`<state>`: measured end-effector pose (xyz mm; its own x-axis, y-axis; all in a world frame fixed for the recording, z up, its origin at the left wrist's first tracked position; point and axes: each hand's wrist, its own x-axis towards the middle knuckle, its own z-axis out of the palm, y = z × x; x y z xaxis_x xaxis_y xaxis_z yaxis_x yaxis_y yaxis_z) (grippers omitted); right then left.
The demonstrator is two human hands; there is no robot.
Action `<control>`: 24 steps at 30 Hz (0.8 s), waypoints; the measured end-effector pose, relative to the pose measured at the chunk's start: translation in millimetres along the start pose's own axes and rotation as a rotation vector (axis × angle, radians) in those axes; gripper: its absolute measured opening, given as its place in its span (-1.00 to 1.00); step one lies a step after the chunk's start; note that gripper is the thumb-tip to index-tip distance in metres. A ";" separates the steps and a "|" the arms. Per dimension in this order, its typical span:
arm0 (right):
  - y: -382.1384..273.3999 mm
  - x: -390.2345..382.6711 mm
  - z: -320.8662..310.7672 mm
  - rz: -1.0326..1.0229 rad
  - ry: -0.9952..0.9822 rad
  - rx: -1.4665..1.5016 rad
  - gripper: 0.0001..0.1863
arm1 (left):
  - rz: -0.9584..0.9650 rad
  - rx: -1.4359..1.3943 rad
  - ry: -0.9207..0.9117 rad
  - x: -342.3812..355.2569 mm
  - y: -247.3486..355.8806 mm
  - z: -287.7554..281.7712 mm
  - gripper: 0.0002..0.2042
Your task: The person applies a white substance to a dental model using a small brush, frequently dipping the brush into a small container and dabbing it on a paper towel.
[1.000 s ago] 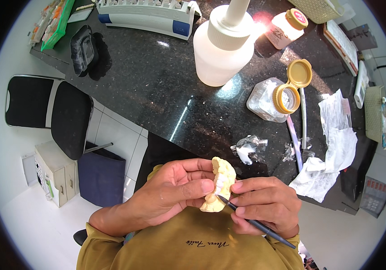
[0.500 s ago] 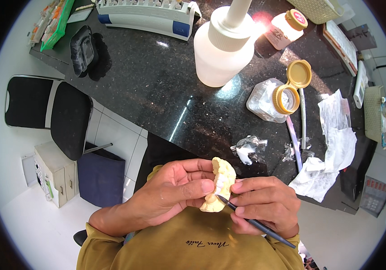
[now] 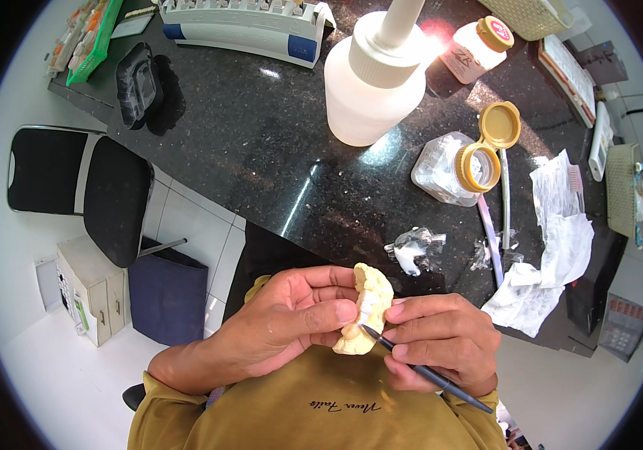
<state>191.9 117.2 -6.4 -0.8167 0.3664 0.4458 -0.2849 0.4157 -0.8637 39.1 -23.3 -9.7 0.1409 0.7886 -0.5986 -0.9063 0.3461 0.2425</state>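
Observation:
My left hand [image 3: 295, 322] grips a pale yellow dental cast [image 3: 374, 288] with white tooth pieces along it, thumb pressed on its side. My right hand [image 3: 441, 341] holds a slim dark pen-like tool [image 3: 437, 378], its pointed tip against the cast near the white pieces, with fingertips touching the cast's right edge. Just beyond both hands, a crumpled clear wrap with white material [image 3: 411, 249] lies on the dark counter [image 3: 246, 187]. To its right are a lilac stick [image 3: 488, 232] and crumpled white tissue [image 3: 545, 285].
An open gold-lidded jar [image 3: 445, 169], a large white bottle [image 3: 370, 90], a small capped jar [image 3: 473, 52], a white rack [image 3: 239, 30], a black tray [image 3: 138, 86] and baskets [image 3: 621, 191] are around the counter. A black chair [image 3: 115, 195] and low cabinet [image 3: 93, 289] stand at left.

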 end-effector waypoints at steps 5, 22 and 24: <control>-0.4 0.2 -2.1 0.002 0.003 0.022 -0.77 | 0.005 0.008 0.012 0.5 -0.4 0.3 -0.55; 6.7 -8.3 -23.7 0.482 0.168 -0.180 -0.87 | 0.028 0.071 0.042 2.4 3.5 3.7 -0.48; 6.5 -7.2 -22.7 0.474 0.162 -0.183 -0.87 | 0.034 0.067 0.036 2.1 2.9 3.0 -0.47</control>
<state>207.3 136.2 -9.9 -0.7427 0.6670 0.0595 0.2007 0.3066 -0.9304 37.9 -19.1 -8.0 0.0945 0.7821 -0.6159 -0.8816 0.3531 0.3132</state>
